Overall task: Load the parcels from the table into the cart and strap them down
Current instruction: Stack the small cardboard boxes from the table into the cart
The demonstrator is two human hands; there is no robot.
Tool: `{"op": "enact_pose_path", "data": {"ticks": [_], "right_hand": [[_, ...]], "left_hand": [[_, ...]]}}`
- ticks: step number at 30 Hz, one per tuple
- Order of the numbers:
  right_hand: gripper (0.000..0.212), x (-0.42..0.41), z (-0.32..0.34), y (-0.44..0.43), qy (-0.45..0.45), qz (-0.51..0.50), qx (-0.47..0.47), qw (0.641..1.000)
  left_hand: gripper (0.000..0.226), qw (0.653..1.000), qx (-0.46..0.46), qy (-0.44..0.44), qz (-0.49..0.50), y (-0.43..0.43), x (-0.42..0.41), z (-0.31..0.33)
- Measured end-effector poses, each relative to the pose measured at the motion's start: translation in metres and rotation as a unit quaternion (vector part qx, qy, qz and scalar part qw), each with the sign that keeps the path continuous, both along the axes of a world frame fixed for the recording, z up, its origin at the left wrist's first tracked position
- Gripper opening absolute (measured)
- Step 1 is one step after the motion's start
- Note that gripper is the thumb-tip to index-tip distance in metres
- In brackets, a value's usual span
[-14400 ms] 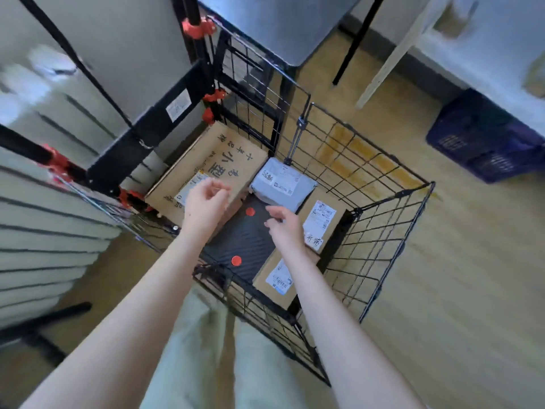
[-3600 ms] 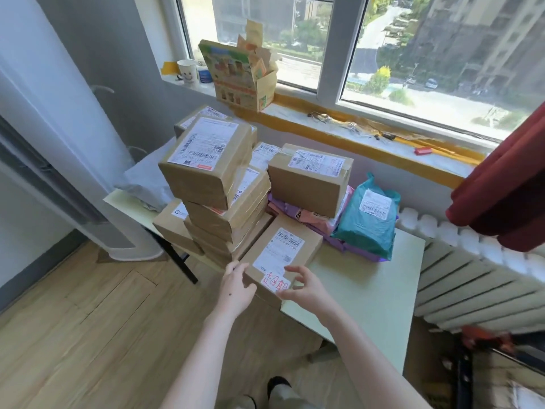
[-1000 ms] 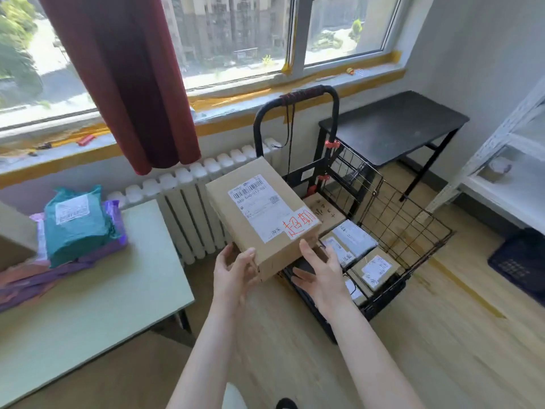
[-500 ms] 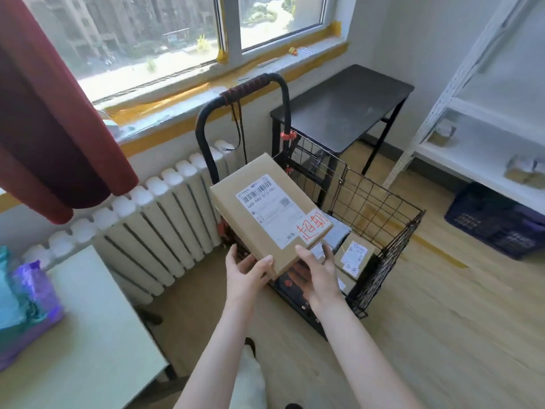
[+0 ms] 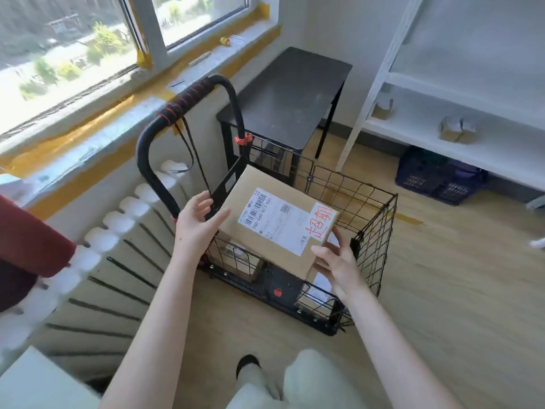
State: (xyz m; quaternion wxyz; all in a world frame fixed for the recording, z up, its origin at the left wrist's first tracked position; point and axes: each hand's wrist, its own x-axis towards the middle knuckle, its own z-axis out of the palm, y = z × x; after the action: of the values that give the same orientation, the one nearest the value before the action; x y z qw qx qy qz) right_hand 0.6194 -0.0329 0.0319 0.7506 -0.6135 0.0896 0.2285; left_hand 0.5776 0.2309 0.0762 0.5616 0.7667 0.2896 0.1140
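Note:
A brown cardboard parcel (image 5: 274,222) with a white label and red writing hangs over the black wire cart (image 5: 374,231). My left hand (image 5: 197,222) holds its left side, thumb on top. My right hand (image 5: 336,261) grips its near right corner from below. Other parcels (image 5: 241,258) lie on the cart floor, mostly hidden under the held box. A black strap (image 5: 191,149) dangles from the cart's handle (image 5: 182,104).
A white radiator (image 5: 97,261) runs along the wall on the left, under the window sill. A black side table (image 5: 283,95) stands behind the cart. White shelving (image 5: 442,137) and a dark blue crate (image 5: 436,178) are at the right. The table corner (image 5: 35,382) shows bottom left.
I have stepped closer to the cart. The parcel has moved down and forward and is now over the cart's basket, still held in both hands.

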Motion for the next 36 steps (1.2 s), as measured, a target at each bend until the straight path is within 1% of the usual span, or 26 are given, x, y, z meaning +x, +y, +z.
{"op": "enact_pose_path", "data": {"ticks": [1, 3, 6, 11, 15, 17, 20, 23, 24, 27, 29, 30, 32, 33, 36], "right_hand": [[0.105, 0.006, -0.001, -0.005, -0.004, -0.003, -0.012, 1.000], [0.102, 0.020, -0.005, -0.012, -0.005, -0.008, -0.030, 0.999], [0.095, 0.043, -0.016, -0.018, -0.002, -0.005, -0.051, 0.999], [0.102, 0.086, -0.044, -0.030, 0.026, -0.010, -0.062, 0.998], [0.085, 0.112, -0.079, -0.043, 0.075, -0.011, -0.075, 0.994], [0.089, 0.121, -0.098, -0.045, 0.099, 0.010, -0.092, 0.991], [0.089, 0.131, -0.131, -0.047, 0.135, 0.036, -0.132, 0.981], [0.101, 0.141, -0.162, -0.043, 0.182, 0.076, -0.171, 0.965], [0.102, 0.144, -0.173, -0.042, 0.203, 0.080, -0.180, 0.959], [0.095, 0.151, -0.205, -0.040, 0.254, 0.066, -0.187, 0.947], [0.102, 0.157, -0.222, -0.039, 0.283, 0.056, -0.183, 0.940], [0.097, 0.157, -0.231, -0.038, 0.297, 0.055, -0.181, 0.936], [0.078, 0.158, -0.243, -0.038, 0.328, 0.056, -0.162, 0.929], [0.074, 0.157, -0.250, -0.037, 0.342, 0.057, -0.158, 0.925], [0.073, 0.151, -0.276, -0.034, 0.369, 0.057, -0.164, 0.913]], "left_hand": [[0.065, 0.999, 0.014, 0.015, -0.025, 0.002, 0.009, -0.003], [0.065, 0.995, 0.037, 0.052, -0.078, 0.001, 0.027, -0.011], [0.060, 0.984, 0.047, 0.096, -0.140, -0.010, 0.054, -0.027], [0.054, 0.975, 0.069, 0.141, -0.155, -0.031, 0.100, -0.051], [0.057, 0.960, 0.076, 0.196, -0.184, -0.046, 0.137, -0.073], [0.058, 0.951, 0.093, 0.227, -0.190, -0.052, 0.155, -0.088], [0.061, 0.932, 0.108, 0.283, -0.200, -0.057, 0.175, -0.116], [0.060, 0.919, 0.098, 0.324, -0.202, -0.057, 0.189, -0.147], [0.058, 0.914, 0.090, 0.339, -0.205, -0.058, 0.193, -0.157], [0.058, 0.881, 0.066, 0.409, -0.227, -0.059, 0.205, -0.194], [0.064, 0.860, 0.051, 0.441, -0.252, -0.057, 0.212, -0.222], [0.069, 0.850, 0.050, 0.455, -0.260, -0.057, 0.213, -0.234], [0.076, 0.834, 0.051, 0.476, -0.274, -0.055, 0.215, -0.256], [0.077, 0.827, 0.043, 0.487, -0.278, -0.054, 0.214, -0.267], [0.084, 0.803, 0.010, 0.521, -0.289, -0.048, 0.211, -0.298]]}}
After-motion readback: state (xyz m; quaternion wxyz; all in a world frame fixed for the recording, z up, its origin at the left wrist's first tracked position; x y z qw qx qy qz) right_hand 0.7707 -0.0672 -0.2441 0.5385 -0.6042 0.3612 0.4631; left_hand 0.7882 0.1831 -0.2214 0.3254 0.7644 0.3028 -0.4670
